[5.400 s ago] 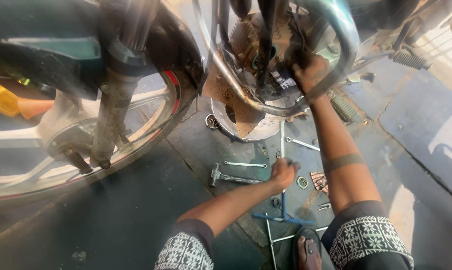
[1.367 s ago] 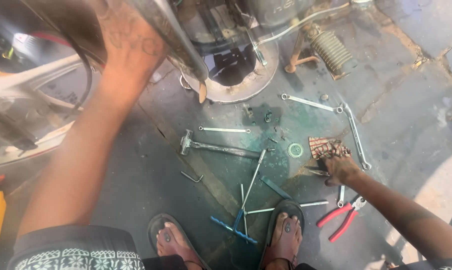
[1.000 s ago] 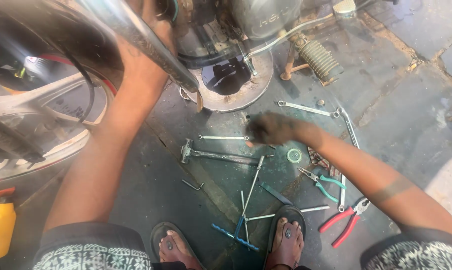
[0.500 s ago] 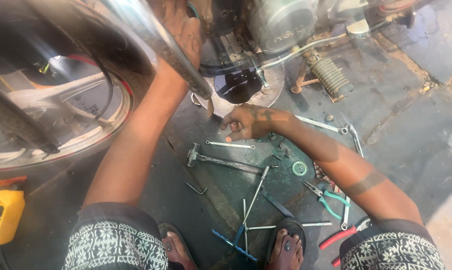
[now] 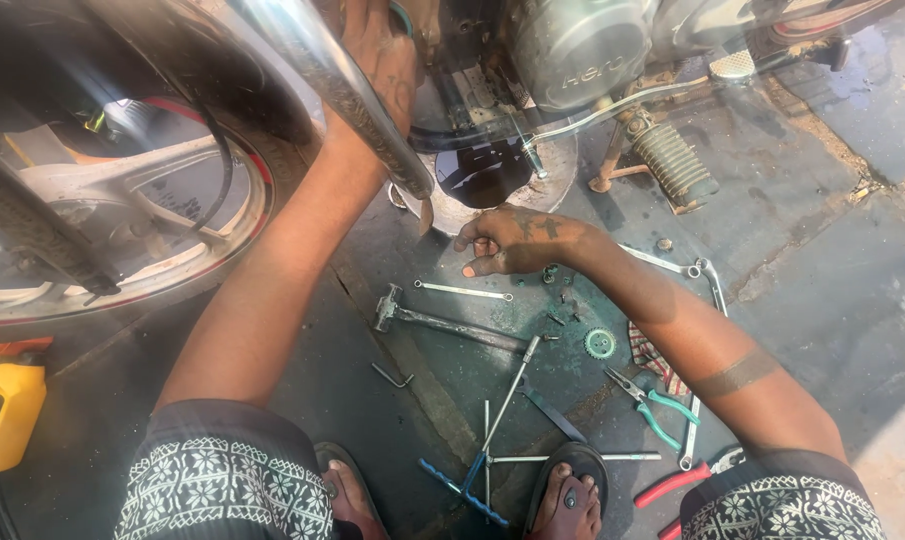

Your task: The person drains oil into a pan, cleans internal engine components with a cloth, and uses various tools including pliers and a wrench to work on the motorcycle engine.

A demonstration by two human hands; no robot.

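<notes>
An outdoor work spot on rough grey concrete ground (image 5: 822,260), cracked along joints and darkened by oil stains and damp patches. Bright sunlight falls from the right, leaving a pale glare at the lower right corner, while the left side lies in shade. A motorcycle fills the top, its spoked front wheel (image 5: 122,230) on the left and its engine (image 5: 592,50) above centre. A yellow plastic oil container (image 5: 2,410) stands at the left edge on the ground.
</notes>
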